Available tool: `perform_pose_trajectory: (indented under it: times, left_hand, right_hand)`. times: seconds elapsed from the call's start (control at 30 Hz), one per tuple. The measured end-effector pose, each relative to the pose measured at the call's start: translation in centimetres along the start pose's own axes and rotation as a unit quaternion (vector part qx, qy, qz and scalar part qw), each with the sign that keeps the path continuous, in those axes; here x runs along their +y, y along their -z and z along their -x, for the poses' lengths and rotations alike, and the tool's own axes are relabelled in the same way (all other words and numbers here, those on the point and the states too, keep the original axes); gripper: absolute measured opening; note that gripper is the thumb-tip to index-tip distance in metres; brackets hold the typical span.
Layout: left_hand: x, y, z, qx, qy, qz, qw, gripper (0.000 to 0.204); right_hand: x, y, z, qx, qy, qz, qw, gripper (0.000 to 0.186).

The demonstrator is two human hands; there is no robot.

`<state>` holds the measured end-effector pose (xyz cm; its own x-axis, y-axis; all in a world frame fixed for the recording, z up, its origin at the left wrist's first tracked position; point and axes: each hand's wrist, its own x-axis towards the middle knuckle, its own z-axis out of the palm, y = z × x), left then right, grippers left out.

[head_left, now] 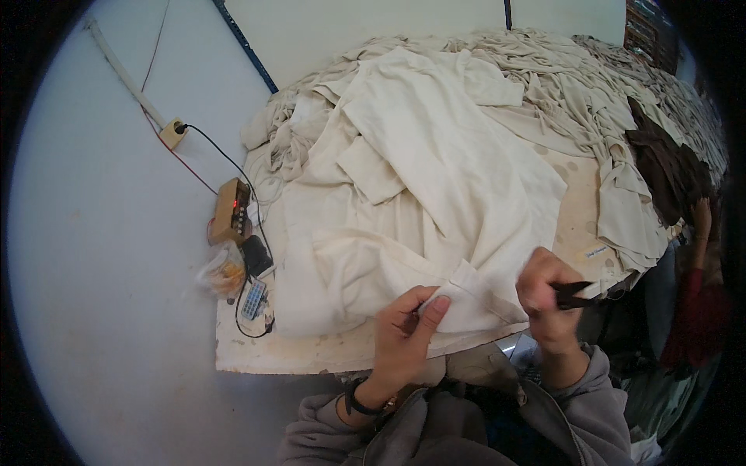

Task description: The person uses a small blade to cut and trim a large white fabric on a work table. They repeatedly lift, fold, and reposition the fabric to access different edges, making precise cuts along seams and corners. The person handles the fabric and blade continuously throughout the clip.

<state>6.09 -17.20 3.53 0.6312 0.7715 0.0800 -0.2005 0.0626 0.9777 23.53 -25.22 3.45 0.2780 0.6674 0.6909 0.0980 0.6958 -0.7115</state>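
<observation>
A cream garment [458, 163] lies spread and rumpled over the table, with its sleeves toward the far side. Between thumb and fingers, my left hand [408, 322] pinches a folded hem of this garment near the table's front edge. My right hand [548, 299] is closed around dark thread snips [573, 295], their blades pointing right, away from the cloth. That hand is somewhat blurred and stands just beside the garment's near right edge.
Beige garments [575, 85] are heaped along the back and right. A brown garment [660, 163] lies at far right, by another person's hand [702, 217]. A wooden-cased radio [231, 210], a plastic bag [223, 272], a remote control [252, 299] and a cable sit at the table's left edge.
</observation>
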Motion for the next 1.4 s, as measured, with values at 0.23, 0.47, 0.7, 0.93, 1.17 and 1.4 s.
perform_pose_trajectory:
  times: [0.23, 0.47, 0.7, 0.93, 1.17, 1.4]
  left_hand:
    - [-0.4, 1.0, -0.2, -0.038, -0.008, 0.069, 0.997, 0.019]
    - [1.2, 2.6, -0.3, 0.073, -0.077, 0.078, 0.991, 0.010]
    - [2.7, 2.9, 0.1, 0.056, -0.079, 0.082, 0.992, 0.016]
    - [3.9, 5.5, 0.5, -0.035, -0.290, 0.083, 0.953, 0.024]
    - [3.1, 8.7, 1.7, 0.060, -0.386, -0.111, 0.914, 0.030]
    - [2.3, 11.8, 3.0, 0.112, -0.442, -0.601, 0.657, 0.041]
  right_hand:
    - [-1.2, -0.1, 0.4, -0.052, -0.187, 0.086, 0.977, 0.023]
    - [-0.1, -1.7, 0.4, -0.020, -0.170, 0.139, 0.975, 0.020]
    - [-0.9, -2.5, 0.0, -0.107, -0.031, 0.290, 0.950, 0.027]
    - [3.7, 0.3, -1.2, 0.122, 0.113, 0.503, 0.848, 0.033]
    - [4.7, 5.2, -2.0, 0.221, 0.111, 0.518, 0.819, 0.034]
    - [5.6, 10.6, -2.3, 0.258, 0.131, 0.619, 0.730, 0.039]
